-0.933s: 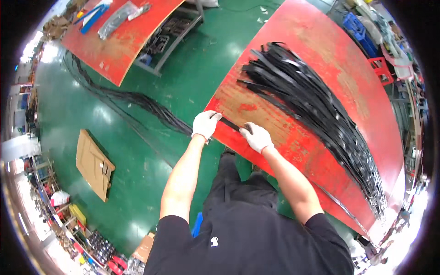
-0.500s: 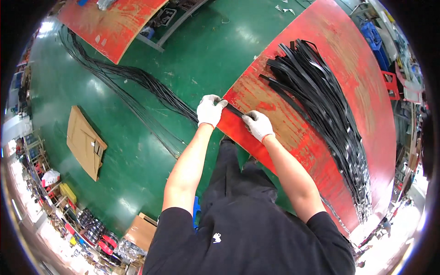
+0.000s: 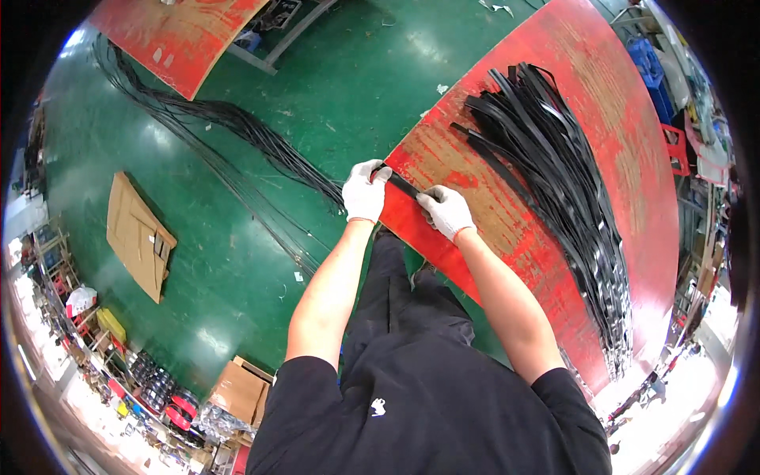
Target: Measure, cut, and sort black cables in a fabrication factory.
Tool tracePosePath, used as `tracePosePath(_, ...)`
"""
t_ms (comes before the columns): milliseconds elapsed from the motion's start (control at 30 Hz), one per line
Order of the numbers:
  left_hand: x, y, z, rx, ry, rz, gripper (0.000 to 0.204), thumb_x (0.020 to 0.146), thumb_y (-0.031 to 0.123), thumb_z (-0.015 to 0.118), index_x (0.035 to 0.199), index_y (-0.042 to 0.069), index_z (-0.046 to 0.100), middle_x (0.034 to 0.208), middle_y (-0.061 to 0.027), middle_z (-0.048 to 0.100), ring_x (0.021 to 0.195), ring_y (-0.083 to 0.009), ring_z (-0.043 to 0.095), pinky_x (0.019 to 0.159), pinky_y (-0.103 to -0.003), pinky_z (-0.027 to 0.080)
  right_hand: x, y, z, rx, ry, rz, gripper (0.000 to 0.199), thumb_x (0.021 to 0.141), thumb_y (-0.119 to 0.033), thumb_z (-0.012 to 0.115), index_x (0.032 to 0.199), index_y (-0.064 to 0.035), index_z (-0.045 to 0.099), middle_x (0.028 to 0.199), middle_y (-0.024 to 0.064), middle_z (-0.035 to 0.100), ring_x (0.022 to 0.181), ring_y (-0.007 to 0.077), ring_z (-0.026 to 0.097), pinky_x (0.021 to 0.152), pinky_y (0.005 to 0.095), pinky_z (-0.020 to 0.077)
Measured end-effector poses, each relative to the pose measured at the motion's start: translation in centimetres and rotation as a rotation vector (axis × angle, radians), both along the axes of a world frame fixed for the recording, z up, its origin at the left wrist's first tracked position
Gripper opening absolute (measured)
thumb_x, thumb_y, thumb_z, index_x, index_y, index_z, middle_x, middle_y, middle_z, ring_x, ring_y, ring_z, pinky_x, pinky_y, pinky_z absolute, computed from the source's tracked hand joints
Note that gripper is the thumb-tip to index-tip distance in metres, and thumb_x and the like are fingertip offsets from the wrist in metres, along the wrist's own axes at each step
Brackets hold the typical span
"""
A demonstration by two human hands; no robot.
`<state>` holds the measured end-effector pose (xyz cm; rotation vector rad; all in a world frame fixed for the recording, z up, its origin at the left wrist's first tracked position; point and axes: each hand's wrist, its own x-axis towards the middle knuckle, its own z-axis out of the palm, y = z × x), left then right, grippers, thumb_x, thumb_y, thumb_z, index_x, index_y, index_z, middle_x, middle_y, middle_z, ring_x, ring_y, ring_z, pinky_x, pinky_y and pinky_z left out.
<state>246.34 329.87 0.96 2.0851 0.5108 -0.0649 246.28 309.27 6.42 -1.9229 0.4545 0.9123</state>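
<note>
Strip (image 3: 404, 185): head view; dark, spanning both gloved hands near a corner of the red table (image 3: 507, 231).
Left hand (image 3: 364, 192): thumb and fingers pinching its upper-left part.
Right hand (image 3: 445, 212): pinching it lower right.
Good hold: light, even tension, strip straight and untwisted.

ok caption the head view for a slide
Gloved left hand and right hand hold a black strip at a red table bearing a black bundle.

We've got one flat black strip (image 3: 403, 184) held straight between our left hand (image 3: 364, 192) and right hand (image 3: 446, 210), right end nearer us, near the red table's edge (image 3: 443, 249).
</note>
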Motion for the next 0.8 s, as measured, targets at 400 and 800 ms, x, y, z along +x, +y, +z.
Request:
tracePosePath(400,1.5,-0.6,2.2,0.116,0.166,-0.265,0.037,0.098,0.036,0.072,0.117,0.005,0.078,0.114,-0.0146,0.079,0.1,-0.0299,0.072,0.094,-0.043,0.053,-8.8,-10.1,8.7,-0.581,-0.46,0.119,0.022,0.088,-0.028,0.065,0.095,-0.0102,0.074,0.096,0.021,0.075,0.092,0.0407,0.072,0.083,0.0529,0.0569)
tracePosePath(800,3.2,-0.2,2.4,0.536,0.246,-0.318,0.037,0.089,0.04,0.077,0.089,0.002,0.078,0.093,-0.0154,0.077,0.078,-0.0295,0.068,0.075,-0.045,0.057,-40.6,-20.8,11.5,-0.82,-0.008,-1.244,0.04,0.096,-0.037,0.057,0.125,-0.016,0.075,0.131,0.0172,0.071,0.122,0.0377,0.067,0.103,0.0481,0.0545)
